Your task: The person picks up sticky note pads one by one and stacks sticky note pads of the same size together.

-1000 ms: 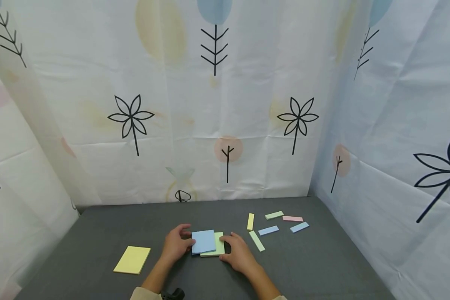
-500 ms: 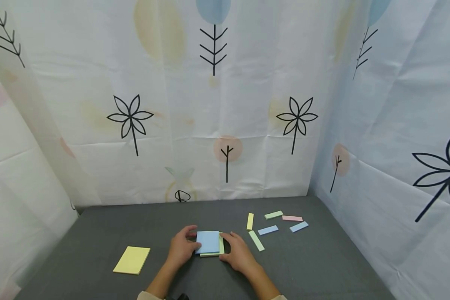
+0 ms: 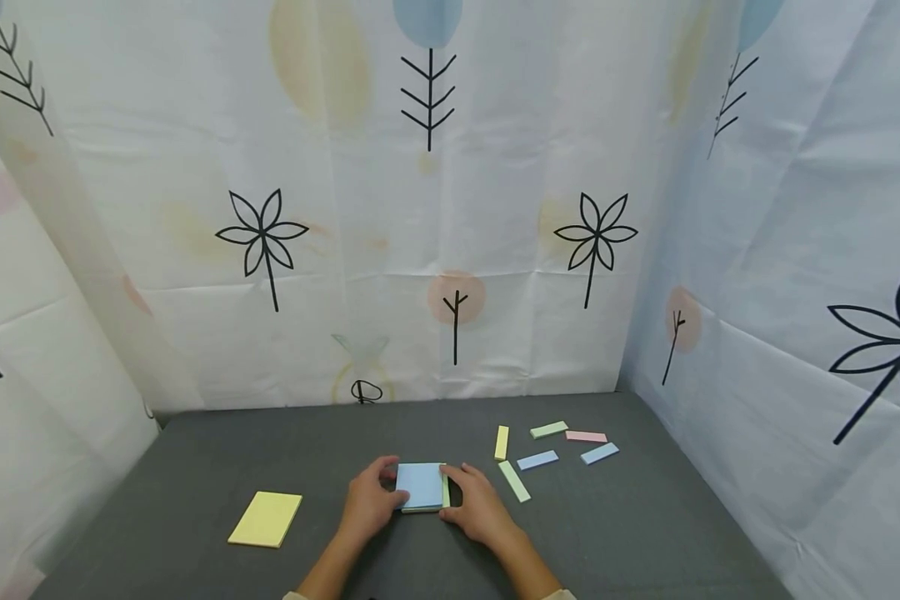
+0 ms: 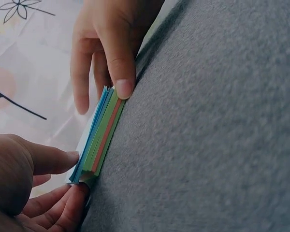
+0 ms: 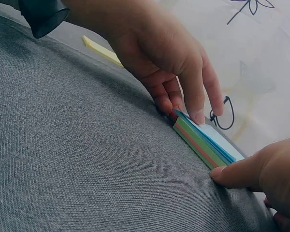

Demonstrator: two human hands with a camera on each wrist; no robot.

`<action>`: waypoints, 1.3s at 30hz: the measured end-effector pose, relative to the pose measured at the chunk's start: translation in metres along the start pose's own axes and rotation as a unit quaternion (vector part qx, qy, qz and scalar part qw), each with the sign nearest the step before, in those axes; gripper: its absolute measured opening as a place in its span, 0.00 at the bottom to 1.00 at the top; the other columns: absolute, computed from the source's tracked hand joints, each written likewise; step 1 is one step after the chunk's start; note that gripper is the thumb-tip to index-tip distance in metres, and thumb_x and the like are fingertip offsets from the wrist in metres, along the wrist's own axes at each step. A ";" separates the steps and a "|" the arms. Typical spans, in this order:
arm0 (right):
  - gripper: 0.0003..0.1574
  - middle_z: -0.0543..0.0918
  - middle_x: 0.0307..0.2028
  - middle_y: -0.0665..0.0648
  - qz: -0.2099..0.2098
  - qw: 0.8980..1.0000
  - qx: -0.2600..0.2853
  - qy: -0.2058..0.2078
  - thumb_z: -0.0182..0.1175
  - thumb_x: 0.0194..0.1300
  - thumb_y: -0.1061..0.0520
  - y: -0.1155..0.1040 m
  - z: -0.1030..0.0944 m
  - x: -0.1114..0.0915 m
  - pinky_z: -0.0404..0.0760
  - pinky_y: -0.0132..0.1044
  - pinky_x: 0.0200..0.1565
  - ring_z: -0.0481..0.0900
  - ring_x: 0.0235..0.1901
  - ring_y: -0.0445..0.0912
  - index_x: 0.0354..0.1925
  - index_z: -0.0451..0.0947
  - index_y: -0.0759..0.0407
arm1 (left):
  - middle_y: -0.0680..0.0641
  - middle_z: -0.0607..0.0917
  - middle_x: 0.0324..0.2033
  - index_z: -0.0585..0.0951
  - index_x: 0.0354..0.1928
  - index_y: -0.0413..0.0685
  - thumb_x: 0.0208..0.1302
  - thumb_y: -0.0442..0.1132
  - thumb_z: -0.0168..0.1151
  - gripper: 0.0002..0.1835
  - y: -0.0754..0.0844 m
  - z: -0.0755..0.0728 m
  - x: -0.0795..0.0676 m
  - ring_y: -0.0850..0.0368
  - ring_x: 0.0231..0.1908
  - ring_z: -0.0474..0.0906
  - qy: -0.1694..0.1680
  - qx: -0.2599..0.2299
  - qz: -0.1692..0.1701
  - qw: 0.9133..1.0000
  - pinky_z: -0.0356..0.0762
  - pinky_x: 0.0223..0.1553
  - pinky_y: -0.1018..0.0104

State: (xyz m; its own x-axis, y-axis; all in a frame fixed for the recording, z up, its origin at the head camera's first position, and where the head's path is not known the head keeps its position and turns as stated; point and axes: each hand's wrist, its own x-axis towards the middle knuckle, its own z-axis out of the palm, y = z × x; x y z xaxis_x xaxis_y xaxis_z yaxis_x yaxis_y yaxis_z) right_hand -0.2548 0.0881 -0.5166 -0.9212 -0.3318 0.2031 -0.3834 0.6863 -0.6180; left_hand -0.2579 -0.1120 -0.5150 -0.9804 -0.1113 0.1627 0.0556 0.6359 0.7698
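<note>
A blue sticky note pad (image 3: 420,483) lies almost squarely over a stack of green sticky notes (image 4: 100,140) with a pink layer in it. My left hand (image 3: 369,502) pinches the blue pad at its left edge, thumb on top and fingers beneath, as the left wrist view shows. On the opposite side, my right hand (image 3: 482,507) holds the green stack by its edges between thumb and fingers. A thin green margin shows at the right in the head view. In the right wrist view, the right thumb touches the near corner of the green stack.
A yellow sticky note pad (image 3: 266,518) lies to the left on the grey tabletop (image 3: 585,533). Several narrow strips lie to the right, among them a pink strip (image 3: 587,436), a yellow strip (image 3: 502,442) and a green strip (image 3: 514,482). Patterned white curtains (image 3: 510,333) enclose the table.
My left hand has slid the blue pad to the right over the green stack, so less green shows. My right hand has stayed in place.
</note>
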 end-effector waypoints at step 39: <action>0.34 0.82 0.52 0.59 -0.035 0.999 -0.020 0.002 0.76 0.49 0.55 0.001 -0.001 -0.001 0.69 0.58 0.58 0.69 0.62 0.64 0.56 0.80 0.59 | 0.50 0.82 0.33 0.82 0.49 0.44 0.47 0.33 0.76 0.24 0.009 0.010 -0.010 0.59 0.26 0.71 0.010 0.040 0.018 0.999 0.72 0.31 0.59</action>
State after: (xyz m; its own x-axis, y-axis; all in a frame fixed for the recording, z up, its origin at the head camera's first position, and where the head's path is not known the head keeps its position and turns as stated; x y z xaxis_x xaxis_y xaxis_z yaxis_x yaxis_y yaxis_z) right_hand -0.2547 0.0893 -0.5165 -0.8922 -0.3774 0.2481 -0.4494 0.6874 -0.5705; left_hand -0.2497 -0.0980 -0.5160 -0.9741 -0.1023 0.2015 0.0740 0.6984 0.7118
